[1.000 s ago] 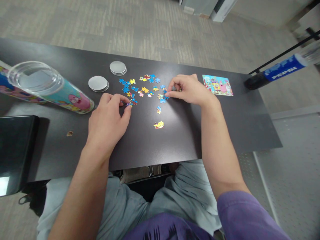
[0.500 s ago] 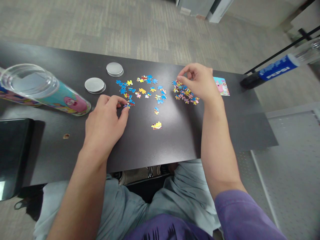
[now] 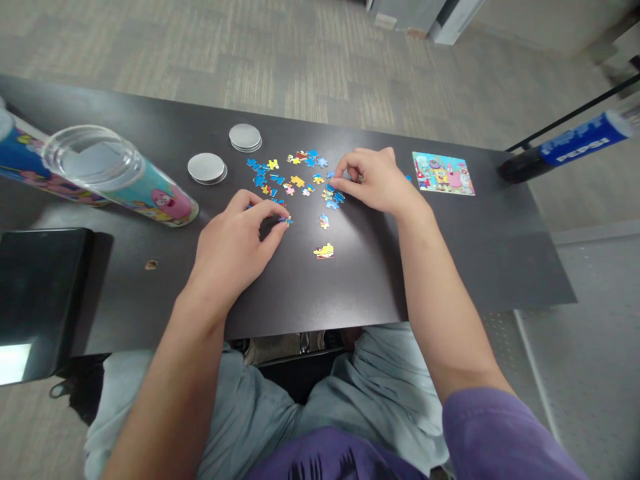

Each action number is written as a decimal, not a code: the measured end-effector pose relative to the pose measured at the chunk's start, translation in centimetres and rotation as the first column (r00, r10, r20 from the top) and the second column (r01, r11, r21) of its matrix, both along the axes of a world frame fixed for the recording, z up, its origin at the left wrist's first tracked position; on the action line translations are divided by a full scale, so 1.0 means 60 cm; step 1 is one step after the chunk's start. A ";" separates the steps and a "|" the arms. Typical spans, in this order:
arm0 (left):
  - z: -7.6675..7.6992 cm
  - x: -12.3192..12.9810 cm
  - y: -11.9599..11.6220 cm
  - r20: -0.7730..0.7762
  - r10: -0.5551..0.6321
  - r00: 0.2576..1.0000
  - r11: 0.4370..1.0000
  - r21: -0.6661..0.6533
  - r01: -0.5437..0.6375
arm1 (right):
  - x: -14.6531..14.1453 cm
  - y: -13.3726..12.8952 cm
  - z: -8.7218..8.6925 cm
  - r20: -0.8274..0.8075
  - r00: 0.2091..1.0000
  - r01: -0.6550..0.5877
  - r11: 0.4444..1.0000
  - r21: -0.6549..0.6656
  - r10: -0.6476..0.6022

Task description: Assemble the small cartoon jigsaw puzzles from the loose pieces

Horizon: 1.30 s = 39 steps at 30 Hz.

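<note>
My left hand (image 3: 239, 245) pinches a small blue and yellow puzzle piece (image 3: 287, 221) just above or on the dark table. My right hand (image 3: 375, 180) has its thumb and forefinger together at the right edge of the scattered pieces; what they hold, if anything, is too small to name. Loose blue, yellow and pink pieces (image 3: 297, 181) lie between and beyond the hands. Nearer my body sit a single blue piece (image 3: 325, 221) and a yellow cluster (image 3: 324, 251). The pile on the right is mostly hidden behind my right hand.
A colourful picture card (image 3: 443, 174) lies right of my right hand. Grey discs (image 3: 207, 167) and more discs (image 3: 245, 137) are at the back left. Two printed tubes (image 3: 163, 193) and a black case (image 3: 40, 293) stand left on the table (image 3: 300, 300). A Pepsi bottle (image 3: 565, 148) is at the right.
My right hand has moved left from the right pile to the scattered pieces, uncovering the picture card. My left hand has moved right and slightly nearer with a piece. The view has shifted a little.
</note>
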<state>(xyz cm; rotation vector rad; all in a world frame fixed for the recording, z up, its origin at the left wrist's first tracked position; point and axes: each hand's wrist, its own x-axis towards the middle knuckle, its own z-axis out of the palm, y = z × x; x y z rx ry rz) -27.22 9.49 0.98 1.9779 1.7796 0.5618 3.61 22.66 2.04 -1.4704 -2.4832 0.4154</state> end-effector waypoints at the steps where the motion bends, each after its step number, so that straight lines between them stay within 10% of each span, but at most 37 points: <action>1: 0.000 -0.001 0.000 0.018 -0.014 1.000 1.000 -0.001 0.014 | 0.001 -0.001 0.002 -0.005 1.000 -0.006 1.000 0.002 0.006; 14: -0.009 0.001 -0.002 0.021 0.162 0.987 0.983 0.089 -0.163 | -0.064 -0.036 -0.008 -0.039 0.994 -0.102 0.994 0.029 0.103; 21: -0.009 0.003 -0.008 -0.071 0.116 0.991 0.987 0.121 -0.107 | -0.034 -0.029 0.021 -0.056 0.997 -0.058 0.997 0.040 0.060; 27: -0.012 0.013 -0.015 -0.116 0.150 0.982 0.981 0.137 -0.134 | 0.017 -0.020 0.045 -0.066 0.996 -0.074 0.972 -0.222 0.061; 39: -0.005 0.013 -0.009 -0.082 -0.051 0.995 0.996 0.075 0.057 | 0.011 -0.017 0.011 -0.037 0.995 -0.102 0.950 -0.295 0.096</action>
